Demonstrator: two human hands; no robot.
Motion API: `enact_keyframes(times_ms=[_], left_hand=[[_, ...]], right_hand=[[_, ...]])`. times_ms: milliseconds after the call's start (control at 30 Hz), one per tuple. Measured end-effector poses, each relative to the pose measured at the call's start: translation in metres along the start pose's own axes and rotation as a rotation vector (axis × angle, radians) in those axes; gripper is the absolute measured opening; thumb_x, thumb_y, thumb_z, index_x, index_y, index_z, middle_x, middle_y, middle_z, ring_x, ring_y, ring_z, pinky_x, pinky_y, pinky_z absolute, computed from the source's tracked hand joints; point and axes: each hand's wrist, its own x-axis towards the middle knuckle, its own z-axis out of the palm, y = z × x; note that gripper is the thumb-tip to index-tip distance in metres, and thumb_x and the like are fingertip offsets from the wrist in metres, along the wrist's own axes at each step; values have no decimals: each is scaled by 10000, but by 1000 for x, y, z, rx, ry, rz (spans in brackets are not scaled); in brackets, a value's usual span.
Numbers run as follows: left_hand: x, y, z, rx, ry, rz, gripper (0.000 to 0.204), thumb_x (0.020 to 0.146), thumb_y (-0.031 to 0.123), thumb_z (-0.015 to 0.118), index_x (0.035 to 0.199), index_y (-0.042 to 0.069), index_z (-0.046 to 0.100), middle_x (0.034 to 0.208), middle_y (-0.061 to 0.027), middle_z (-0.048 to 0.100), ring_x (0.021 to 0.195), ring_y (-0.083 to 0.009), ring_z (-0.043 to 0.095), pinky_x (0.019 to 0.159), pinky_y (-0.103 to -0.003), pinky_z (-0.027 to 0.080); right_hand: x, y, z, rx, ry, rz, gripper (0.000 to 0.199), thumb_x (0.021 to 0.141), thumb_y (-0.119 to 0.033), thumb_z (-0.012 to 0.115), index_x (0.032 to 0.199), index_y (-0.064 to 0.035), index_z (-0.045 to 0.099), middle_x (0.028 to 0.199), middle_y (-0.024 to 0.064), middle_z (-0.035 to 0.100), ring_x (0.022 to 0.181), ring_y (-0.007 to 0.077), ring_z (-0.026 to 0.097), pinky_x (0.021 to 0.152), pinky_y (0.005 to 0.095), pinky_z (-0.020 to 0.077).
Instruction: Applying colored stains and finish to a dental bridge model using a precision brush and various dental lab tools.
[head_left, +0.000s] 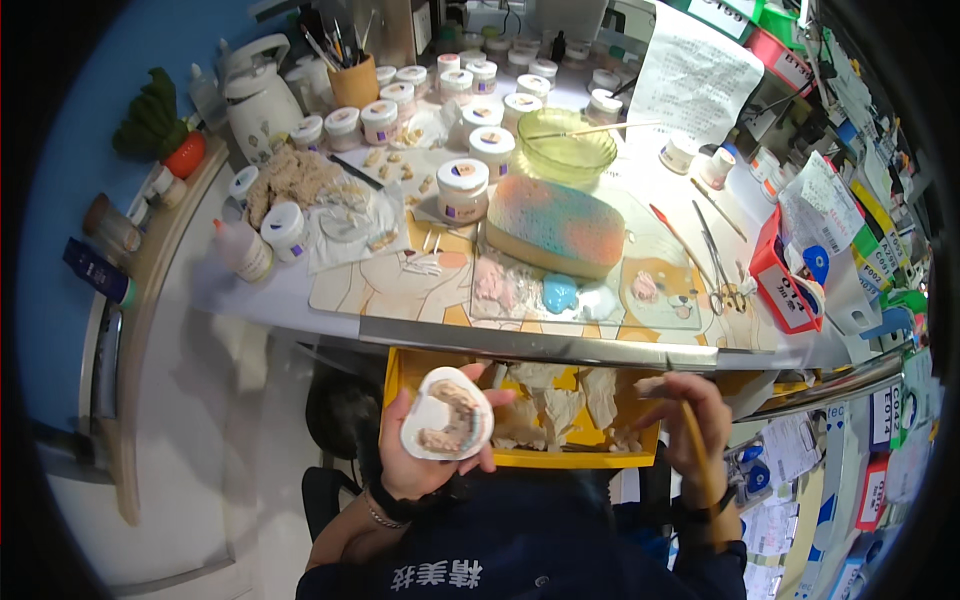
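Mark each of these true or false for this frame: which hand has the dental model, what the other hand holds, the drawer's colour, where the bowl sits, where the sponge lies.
1. The left hand holds a white dental model. True.
2. The right hand is empty. False: it holds a thin yellowish stick.
3. The open drawer under the desk edge is yellow. True.
4. The green glass bowl stands inside the drawer. False: it stands on the desk, behind the sponge block.
5. The multicoloured sponge block lies on the desk. True.
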Motion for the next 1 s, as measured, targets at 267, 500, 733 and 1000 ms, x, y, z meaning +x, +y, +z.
enact_keyframes(times_ms=[267, 500, 733, 1000], left_hand=[[-12, 48, 5, 129, 157, 462, 712, 856, 555, 324, 1345, 39, 296, 1101, -316, 532, 515, -269, 581, 391, -302, 443], [-20, 76, 5, 171, 172, 575, 571, 925, 426, 324, 1354, 49, 298, 1183, -217, 534, 554, -236, 555, 394, -257, 423], [-22, 107, -23, 246, 251, 658, 664, 880, 499, 350, 1368, 55, 270, 1105, -251, 546, 520, -204, 536, 393, -282, 417], [-13, 118, -23, 388, 133, 728, 653, 856, 362, 567, 1383, 150, 245, 1372, -199, 332, 1161, -346, 471, 927, -467, 436]], right_hand=[[72, 16, -118, -799, -163, 400, 343, 783, -271, 597, 647, 42, 565, 523, 181, 474, 468, 267, 468, 479, 364, 357], [103, 32, -131, -1149, -280, 702, 371, 784, -374, 575, 726, -19, 668, 727, 165, 633, 719, 327, 617, 667, 413, 483], [123, 30, -121, -1302, -160, 435, 485, 753, -446, 597, 630, 23, 613, 628, 203, 582, 606, 352, 582, 568, 442, 440], [124, 13, -132, -928, -70, 504, 278, 745, -178, 660, 613, 23, 522, 482, 63, 472, 448, 111, 451, 426, 285, 335]])
